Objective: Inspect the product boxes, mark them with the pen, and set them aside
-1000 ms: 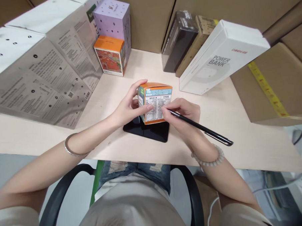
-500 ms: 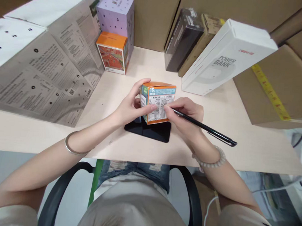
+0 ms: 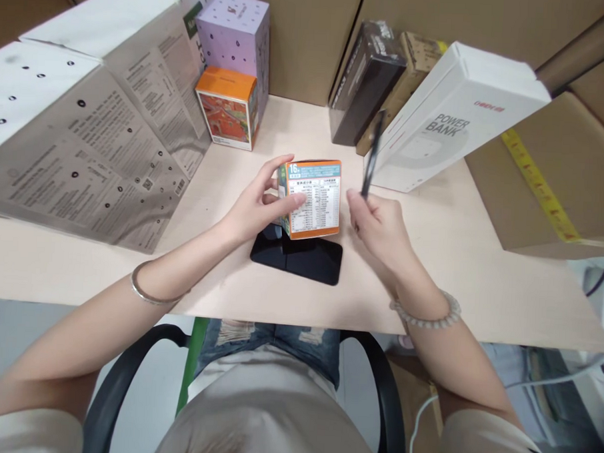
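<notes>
My left hand [image 3: 259,208] grips a small orange box [image 3: 314,199] by its left side and holds it tilted, so the printed table on its face looks up at me. The box rests over a black phone [image 3: 301,256] lying flat on the desk. My right hand [image 3: 379,223] is just right of the box and apart from it, fingers closed round a black pen [image 3: 371,156] that points up and away, blurred by motion.
A second orange box [image 3: 227,108] and a purple box [image 3: 235,33] stand at the back left beside large white printed cartons [image 3: 86,123]. A black box [image 3: 361,75], a brown box [image 3: 414,58] and a white "POWER BANK" box [image 3: 447,119] lean at the back right. A cardboard carton [image 3: 549,177] stands on the right.
My right hand has drawn away from the box face and swung the pen from pointing back right to pointing up. My left hand has tilted the box further toward me.
</notes>
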Available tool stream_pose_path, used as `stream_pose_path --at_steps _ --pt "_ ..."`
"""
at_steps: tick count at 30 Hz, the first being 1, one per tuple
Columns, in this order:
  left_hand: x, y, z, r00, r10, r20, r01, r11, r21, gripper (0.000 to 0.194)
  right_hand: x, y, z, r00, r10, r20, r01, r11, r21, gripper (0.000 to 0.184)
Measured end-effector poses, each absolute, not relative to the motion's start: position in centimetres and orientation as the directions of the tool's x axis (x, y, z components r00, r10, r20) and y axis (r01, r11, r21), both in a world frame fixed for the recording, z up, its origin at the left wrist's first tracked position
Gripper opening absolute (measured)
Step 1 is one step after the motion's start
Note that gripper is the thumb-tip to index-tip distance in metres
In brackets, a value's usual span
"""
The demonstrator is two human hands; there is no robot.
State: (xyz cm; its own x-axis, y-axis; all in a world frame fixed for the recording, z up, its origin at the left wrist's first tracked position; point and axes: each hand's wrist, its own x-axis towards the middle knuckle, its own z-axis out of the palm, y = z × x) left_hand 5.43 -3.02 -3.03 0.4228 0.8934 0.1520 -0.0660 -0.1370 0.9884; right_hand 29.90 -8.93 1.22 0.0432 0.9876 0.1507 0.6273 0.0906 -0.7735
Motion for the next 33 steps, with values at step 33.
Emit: stream_pose_path --at_steps 33 --pt "3.9 1.2 -5.7 0.017 0.957 0.289 -0.023 -0.289 0.957 0.092 28.8 -12.2 1.2 -0.522 0.850 -0.070 0.758 0.425 -0.495 0.062"
